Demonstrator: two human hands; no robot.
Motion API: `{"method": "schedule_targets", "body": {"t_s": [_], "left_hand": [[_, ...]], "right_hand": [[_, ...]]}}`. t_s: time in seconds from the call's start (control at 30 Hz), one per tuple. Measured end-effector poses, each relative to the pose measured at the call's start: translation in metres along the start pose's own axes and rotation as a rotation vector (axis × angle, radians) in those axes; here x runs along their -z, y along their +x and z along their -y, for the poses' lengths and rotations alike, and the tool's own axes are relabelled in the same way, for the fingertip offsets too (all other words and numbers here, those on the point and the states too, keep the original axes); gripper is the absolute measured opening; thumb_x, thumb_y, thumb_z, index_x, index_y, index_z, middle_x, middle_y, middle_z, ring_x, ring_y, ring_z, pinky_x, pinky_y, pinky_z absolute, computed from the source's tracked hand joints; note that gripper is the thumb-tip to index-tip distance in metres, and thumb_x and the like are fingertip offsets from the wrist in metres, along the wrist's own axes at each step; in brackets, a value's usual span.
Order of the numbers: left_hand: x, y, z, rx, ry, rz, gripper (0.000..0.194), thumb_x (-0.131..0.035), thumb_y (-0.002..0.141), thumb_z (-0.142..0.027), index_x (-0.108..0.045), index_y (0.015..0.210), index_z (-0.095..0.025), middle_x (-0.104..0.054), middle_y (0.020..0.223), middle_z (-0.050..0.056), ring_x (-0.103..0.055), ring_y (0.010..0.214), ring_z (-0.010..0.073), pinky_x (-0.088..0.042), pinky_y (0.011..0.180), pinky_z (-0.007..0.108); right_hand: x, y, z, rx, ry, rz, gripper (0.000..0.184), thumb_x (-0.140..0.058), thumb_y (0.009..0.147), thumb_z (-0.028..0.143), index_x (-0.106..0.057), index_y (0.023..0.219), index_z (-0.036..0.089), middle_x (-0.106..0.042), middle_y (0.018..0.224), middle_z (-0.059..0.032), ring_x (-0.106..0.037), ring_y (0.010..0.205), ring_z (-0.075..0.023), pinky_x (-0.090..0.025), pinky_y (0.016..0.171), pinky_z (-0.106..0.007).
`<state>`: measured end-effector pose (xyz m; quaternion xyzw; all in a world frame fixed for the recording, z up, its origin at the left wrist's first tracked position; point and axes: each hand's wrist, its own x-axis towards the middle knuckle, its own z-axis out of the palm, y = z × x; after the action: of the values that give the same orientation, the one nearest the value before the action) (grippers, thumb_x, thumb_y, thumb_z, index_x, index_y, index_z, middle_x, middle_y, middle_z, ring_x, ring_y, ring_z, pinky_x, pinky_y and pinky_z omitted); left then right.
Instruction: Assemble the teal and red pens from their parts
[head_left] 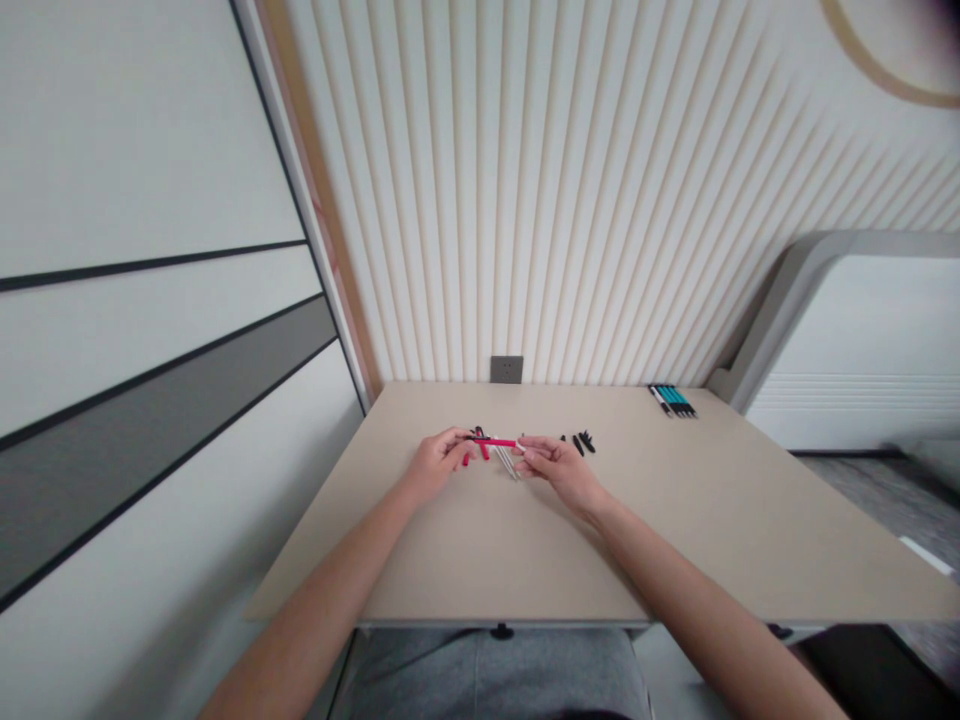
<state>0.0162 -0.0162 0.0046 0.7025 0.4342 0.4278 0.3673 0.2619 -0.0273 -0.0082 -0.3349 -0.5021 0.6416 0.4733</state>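
The left hand [442,462] has its grip pinched on the black end of a red pen [496,442], while the right hand [559,468] has its grip closed at the other end, by a small white piece [520,447]. The pen lies level between the 2 hands, above the table [480,560]. Under and just beside the left hand are loose red parts [484,452], and slim pale rods [507,464] lie slanted between the hands. Small black pieces [578,445] sit just beyond the right hand, to its right. Near the table's far right corner, pens with teal barrels [674,400] lie side by side, with 1 white-and-black pen [660,400] at their left. A dark socket [506,370] is on the ribbed wall [480,200] behind
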Motion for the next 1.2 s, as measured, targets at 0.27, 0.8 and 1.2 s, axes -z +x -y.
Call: {"method": "schedule_targets", "body": {"t_s": [0.27,0.8,1.2], "left_hand": [[-0.004,-0.002,0.001,0.020,-0.060,0.079,0.030,-0.053,0.089,-0.039,-0.063,0.102,-0.014,-0.067,0.076,0.003,-0.047,0.052,0.0086,-0.038,0.051,0.021],[-0.002,0.003,-0.005,0.078,-0.271,-0.105,0.038,-0.060,0.084,-0.051,-0.060,0.088,-0.013,-0.072,0.086,0.010,-0.062,0.054,0.0134,-0.049,0.053,0.027],[-0.009,0.004,-0.009,0.021,-0.273,-0.134,0.031,-0.062,0.084,-0.046,-0.056,0.081,-0.015,-0.052,0.057,-0.005,-0.048,0.052,0.0083,-0.036,0.052,0.020]], "right_hand": [[-0.005,-0.004,0.006,0.097,-0.273,-0.031,0.042,-0.069,0.077,0.047,-0.071,0.104,0.014,-0.067,0.070,-0.0013,-0.059,0.065,-0.0137,-0.047,0.068,-0.029],[-0.001,-0.005,0.015,0.176,-0.314,-0.135,0.044,-0.067,0.076,0.051,-0.072,0.099,0.013,-0.068,0.076,-0.0063,-0.055,0.065,-0.0151,-0.046,0.065,-0.031],[-0.003,-0.005,0.008,0.177,-0.352,-0.050,0.039,-0.062,0.082,0.048,-0.072,0.098,0.014,-0.062,0.068,-0.0015,-0.054,0.064,-0.0149,-0.043,0.064,-0.029]]}}
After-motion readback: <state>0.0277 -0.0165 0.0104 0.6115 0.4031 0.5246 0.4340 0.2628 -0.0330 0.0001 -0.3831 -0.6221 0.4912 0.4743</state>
